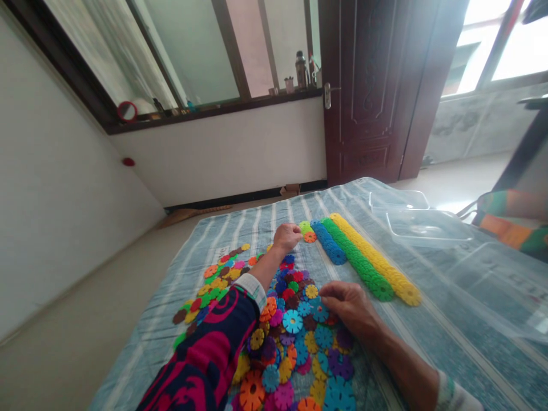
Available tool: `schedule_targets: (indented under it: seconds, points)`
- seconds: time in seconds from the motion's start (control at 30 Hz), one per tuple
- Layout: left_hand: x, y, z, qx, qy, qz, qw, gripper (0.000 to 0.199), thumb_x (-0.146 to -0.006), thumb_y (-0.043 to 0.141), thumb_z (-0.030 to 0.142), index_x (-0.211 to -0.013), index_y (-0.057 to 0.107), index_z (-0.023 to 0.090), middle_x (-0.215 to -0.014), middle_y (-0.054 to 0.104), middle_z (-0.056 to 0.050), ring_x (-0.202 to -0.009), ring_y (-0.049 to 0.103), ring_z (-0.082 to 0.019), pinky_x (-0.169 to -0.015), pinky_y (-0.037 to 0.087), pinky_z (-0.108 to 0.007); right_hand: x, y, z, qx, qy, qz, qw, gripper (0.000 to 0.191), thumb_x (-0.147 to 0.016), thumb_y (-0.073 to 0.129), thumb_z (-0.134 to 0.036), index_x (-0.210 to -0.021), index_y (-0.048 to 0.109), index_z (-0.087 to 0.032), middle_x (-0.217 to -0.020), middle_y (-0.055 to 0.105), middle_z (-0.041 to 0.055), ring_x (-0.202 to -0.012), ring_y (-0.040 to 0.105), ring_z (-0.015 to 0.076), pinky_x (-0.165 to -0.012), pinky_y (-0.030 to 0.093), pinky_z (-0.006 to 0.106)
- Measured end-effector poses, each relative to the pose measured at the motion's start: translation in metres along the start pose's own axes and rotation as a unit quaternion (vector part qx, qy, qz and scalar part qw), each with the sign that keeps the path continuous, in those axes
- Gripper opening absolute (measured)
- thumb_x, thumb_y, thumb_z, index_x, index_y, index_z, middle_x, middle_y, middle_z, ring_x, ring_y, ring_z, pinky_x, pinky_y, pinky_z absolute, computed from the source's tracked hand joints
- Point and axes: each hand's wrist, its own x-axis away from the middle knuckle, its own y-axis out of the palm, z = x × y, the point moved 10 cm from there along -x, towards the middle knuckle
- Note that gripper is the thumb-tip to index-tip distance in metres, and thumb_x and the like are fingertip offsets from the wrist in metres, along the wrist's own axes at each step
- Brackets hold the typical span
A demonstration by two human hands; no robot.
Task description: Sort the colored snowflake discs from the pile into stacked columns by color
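Note:
Over the far end of the pile, my left hand [287, 237] is closed, its fingertips beside a lime-green snowflake disc [305, 226] and an orange disc [310, 237]. Whatever those fingers pinch is hidden. My right hand [351, 305] reaches in from the right, thumb and fingers pinched together at the edge of the loose pile of coloured discs [293, 321]. A light-blue disc [319, 309] lies under its fingertips and a yellow disc [311, 291] just left of them; a hold cannot be made out. Overlapping discs form a blue row [329, 242], a green row [357, 260] and a yellow row [377, 261].
Clear plastic boxes [428, 225] and a clear plastic bag [500, 285] sit on the right of the striped bedspread [411, 342]. More discs [205, 290] spread leftward. Beyond the bed are a brown door [368, 103] and a window ledge [222, 111] with small items.

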Motion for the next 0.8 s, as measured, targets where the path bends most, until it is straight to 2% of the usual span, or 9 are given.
schedule_targets:
  seconds: [0.13, 0.37, 0.47, 0.57, 0.7, 0.8]
  points:
    - [0.028, -0.023, -0.009, 0.011, 0.015, -0.054, 0.998, 0.017, -0.066, 0.061, 0.017, -0.074, 0.076, 0.015, -0.064, 0.068, 0.000, -0.069, 0.061, -0.015, -0.063, 0.044, -0.023, 0.001, 0.001, 0.002, -0.003, 0.007, -0.008, 1.000, 0.018, -0.068, 0.061, -0.034, -0.072, 0.070, -0.019, -0.056, 0.060, -0.0028, -0.050, 0.052, 0.0121, -0.049, 0.042, 0.023]
    - [0.104, -0.055, -0.036, 0.013, 0.020, -0.195, 0.980, 0.011, -0.061, 0.064, 0.021, -0.063, 0.074, 0.016, -0.058, 0.064, 0.002, -0.058, 0.056, -0.013, -0.056, 0.040, -0.021, 0.005, -0.001, -0.001, 0.026, 0.009, -0.006, 1.000, 0.021, -0.067, 0.062, -0.038, -0.069, 0.068, -0.018, -0.057, 0.060, -0.0019, -0.053, 0.052, 0.0128, -0.052, 0.041, 0.024]
    - [0.136, -0.057, -0.043, 0.003, 0.031, -0.255, 0.966, 0.012, -0.064, 0.064, 0.024, -0.067, 0.074, 0.017, -0.060, 0.063, 0.002, -0.061, 0.055, -0.012, -0.057, 0.039, -0.020, 0.005, -0.001, 0.000, 0.035, 0.008, -0.008, 0.999, 0.023, -0.067, 0.063, -0.039, -0.071, 0.069, -0.017, -0.059, 0.061, -0.0015, -0.055, 0.052, 0.0129, -0.053, 0.041, 0.025]
    - [0.160, -0.057, -0.043, 0.002, 0.027, -0.280, 0.959, 0.020, -0.065, 0.067, 0.027, -0.080, 0.075, 0.017, -0.071, 0.068, 0.000, -0.068, 0.059, -0.015, -0.063, 0.042, -0.021, 0.005, -0.002, 0.004, 0.034, 0.008, -0.008, 0.999, 0.025, -0.067, 0.063, -0.040, -0.074, 0.070, -0.017, -0.061, 0.062, -0.0011, -0.055, 0.052, 0.0128, -0.054, 0.042, 0.025]
    - [0.176, -0.053, -0.025, -0.018, 0.079, -0.283, 0.956, 0.037, -0.064, 0.072, 0.027, -0.100, 0.075, 0.019, -0.100, 0.072, -0.005, -0.092, 0.063, -0.021, -0.080, 0.045, -0.025, 0.005, -0.003, 0.007, 0.036, 0.006, -0.005, 0.999, 0.025, -0.068, 0.064, -0.039, -0.076, 0.071, -0.016, -0.062, 0.064, -0.0011, -0.054, 0.052, 0.0128, -0.053, 0.042, 0.025]
    - [0.181, -0.046, -0.016, -0.031, 0.107, -0.297, 0.948, 0.040, -0.062, 0.073, 0.023, -0.103, 0.074, 0.019, -0.106, 0.071, -0.005, -0.097, 0.062, -0.022, -0.085, 0.044, -0.027, 0.006, -0.003, 0.004, 0.040, 0.000, -0.005, 0.999, 0.023, -0.069, 0.064, -0.038, -0.075, 0.071, -0.017, -0.061, 0.063, -0.0014, -0.054, 0.053, 0.0127, -0.053, 0.042, 0.025]
